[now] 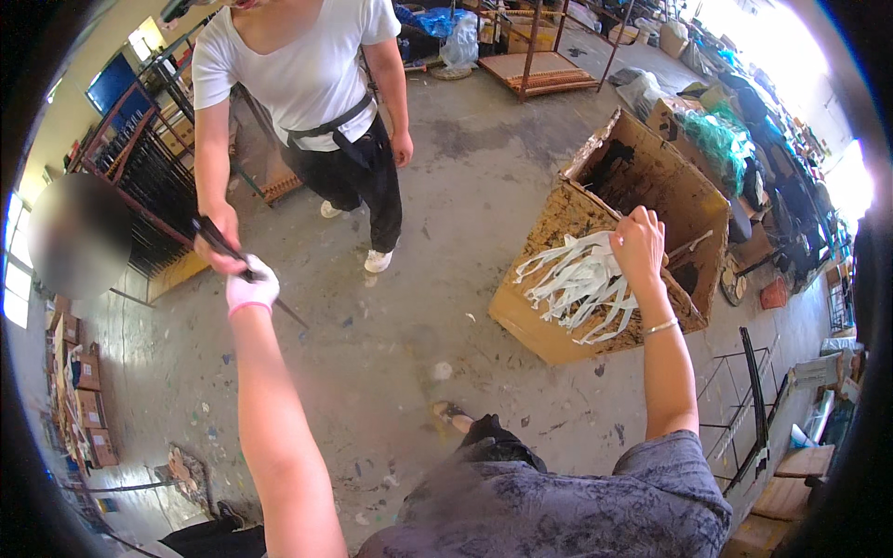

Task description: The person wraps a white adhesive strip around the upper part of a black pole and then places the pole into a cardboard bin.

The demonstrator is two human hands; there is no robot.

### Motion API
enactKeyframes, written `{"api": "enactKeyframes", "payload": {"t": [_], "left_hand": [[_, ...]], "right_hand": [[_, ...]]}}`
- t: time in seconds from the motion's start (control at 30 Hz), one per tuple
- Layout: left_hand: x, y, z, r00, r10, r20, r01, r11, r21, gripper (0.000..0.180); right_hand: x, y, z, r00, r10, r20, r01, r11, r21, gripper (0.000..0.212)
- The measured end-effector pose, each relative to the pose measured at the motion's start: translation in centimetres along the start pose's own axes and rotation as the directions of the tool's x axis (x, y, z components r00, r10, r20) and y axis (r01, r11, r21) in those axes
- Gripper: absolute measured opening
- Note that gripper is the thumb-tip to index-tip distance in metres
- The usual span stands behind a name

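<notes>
My left hand (253,286), in a white glove with a pink cuff, is closed around a slender dark tool (212,234). A thin dark rod extends below the glove toward the right; I cannot make out the tool's exact kind. The other end is in the hand (218,255) of a person in a white shirt, who stands facing me. My right hand (638,242), bare with a bracelet at the wrist, grips a bunch of white strips (581,286). The strips dangle against the side of a stained cardboard box (521,325), which is open at the top.
Behind the box, bags, cartons and green netting (721,139) are heaped along the right. A metal rack (139,186) with black rods stands at the left. A low wooden cart (538,73) is at the back. Thin black metal frames (758,400) lean at the lower right.
</notes>
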State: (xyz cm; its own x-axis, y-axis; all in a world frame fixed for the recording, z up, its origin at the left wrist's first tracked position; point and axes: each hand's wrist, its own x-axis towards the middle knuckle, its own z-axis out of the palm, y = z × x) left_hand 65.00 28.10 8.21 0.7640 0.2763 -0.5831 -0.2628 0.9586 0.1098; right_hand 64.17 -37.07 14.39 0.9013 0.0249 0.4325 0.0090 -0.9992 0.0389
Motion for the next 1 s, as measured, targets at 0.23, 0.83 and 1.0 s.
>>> {"api": "enactKeyframes", "payload": {"t": [0.23,0.83,1.0], "left_hand": [[-4.8,1.1,-2.1,0.982,0.107,0.153,-0.150,0.940,0.308,0.027],[-24.9,4.3,-47.2,0.950,0.312,0.027,0.050,-0.237,0.970,0.036],[-22.7,6.1,-46.9,0.792,0.256,-0.553,-0.060,0.936,0.348,0.027]], "right_hand": [[1.6,3.1,0.2,0.996,0.077,-0.042,-0.076,0.997,0.017,0.049],[-11.8,13.2,0.2,0.860,0.374,0.347,-0.356,0.927,-0.119,0.069],[-12.6,12.1,-0.2,0.904,0.384,0.185,-0.374,0.923,-0.089,0.038]]}}
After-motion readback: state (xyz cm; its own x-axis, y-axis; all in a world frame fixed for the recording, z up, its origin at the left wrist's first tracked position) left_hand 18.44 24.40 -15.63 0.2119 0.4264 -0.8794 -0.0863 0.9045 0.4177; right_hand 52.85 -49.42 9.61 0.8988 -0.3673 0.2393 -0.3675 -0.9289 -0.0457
